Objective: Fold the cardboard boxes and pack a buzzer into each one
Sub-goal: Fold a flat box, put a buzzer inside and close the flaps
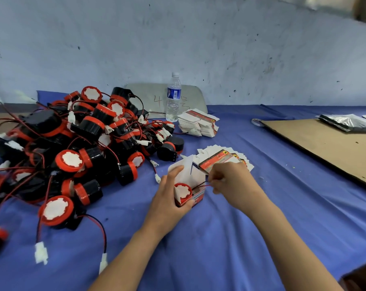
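Pile of loose buzzers [73, 148] sits far left. Left hand [167, 198] has its fingers curled round the open cardboard box [197, 196], with a buzzer [183, 191] already seated inside. Right hand [232, 181] pinches the red-black wires [201, 184] at the rim, and I'd coil them fully in before closing the flaps.

The counter [198, 248] is covered in blue woven cloth, matt and lightly creased. The buzzers [89, 127] heaped on it have glossy black plastic bodies, smooth red plastic rims and flat, matt white faces. Their wires [199, 185] are sheathed in smooth red and black plastic and end in white plastic plugs [41, 252]. The open box [197, 198] is thin card, printed and slightly shiny outside and plain matt white inside. The flat boxes [198, 124] are of the same card. The bottle [173, 97] is clear, glossy plastic with a printed label. A brown cardboard sheet [324, 143] looks matt and rough. The bags [347, 122] are shiny plastic film. The wall [177, 38] is matt, rough and scuffed.
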Tool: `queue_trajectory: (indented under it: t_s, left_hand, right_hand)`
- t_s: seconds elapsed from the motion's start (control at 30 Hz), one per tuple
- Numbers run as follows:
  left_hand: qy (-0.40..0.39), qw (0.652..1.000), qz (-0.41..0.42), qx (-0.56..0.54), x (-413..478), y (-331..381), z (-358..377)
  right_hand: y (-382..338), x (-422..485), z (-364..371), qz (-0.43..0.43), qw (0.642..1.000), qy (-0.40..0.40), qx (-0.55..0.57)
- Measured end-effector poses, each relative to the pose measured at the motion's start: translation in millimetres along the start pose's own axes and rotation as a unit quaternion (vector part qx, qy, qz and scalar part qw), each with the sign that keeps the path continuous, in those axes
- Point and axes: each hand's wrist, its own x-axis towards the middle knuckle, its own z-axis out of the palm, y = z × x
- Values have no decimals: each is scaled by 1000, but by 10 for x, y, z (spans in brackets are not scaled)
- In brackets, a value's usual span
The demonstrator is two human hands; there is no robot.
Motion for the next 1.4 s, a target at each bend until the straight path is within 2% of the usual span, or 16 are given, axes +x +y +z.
queue_trajectory:
  t_s: [0.07, 0.23, 0.43, 0.57, 0.67, 0.77, 0.87, 1.07, 1.17, 1.3, 1.4]
  left_hand:
    - [-1, 1000, -3, -4, 0, 19, 1]
    - [-11, 1000, -9, -2, -1, 3, 7]
    - [-14, 1000, -25, 2, 4, -16, 27]
    - [-8, 1000, -23, 2, 9, -7, 39]
    - [-5, 1000, -16, 8, 17, -2, 49]
    - [-8, 1000, -13, 16, 7, -5, 58]
    - [-9, 1000, -6, 24, -10, -20, 57]
    - [7, 994, 8, 105, -20, -7, 32]
    - [13, 991, 5, 133, -37, 78, 36]
    - [1, 953, 31, 300, -76, 170, 66]
    - [-34, 930, -9, 365, -79, 191, 73]
  right_hand:
    - [-46, 15, 77, -33, 999, 28, 22]
    - [-112, 125, 280, -99, 995, 12, -6]
    - [-110, 280, 407, -110, 990, -5, -88]
    - [-73, 316, 531, -84, 983, -19, -160]
    - [-49, 261, 602, -81, 981, 7, -177]
    - [-25, 216, 629, -118, 963, 57, -235]
    - [-7, 185, 615, -121, 958, 57, -253]
    - [22, 70, 573, -32, 979, 16, -202]
    - [41, 34, 580, -30, 978, -33, -206]
    - [19, 82, 520, -36, 973, -100, -203]
    - [21, 101, 446, -65, 968, -140, -198]
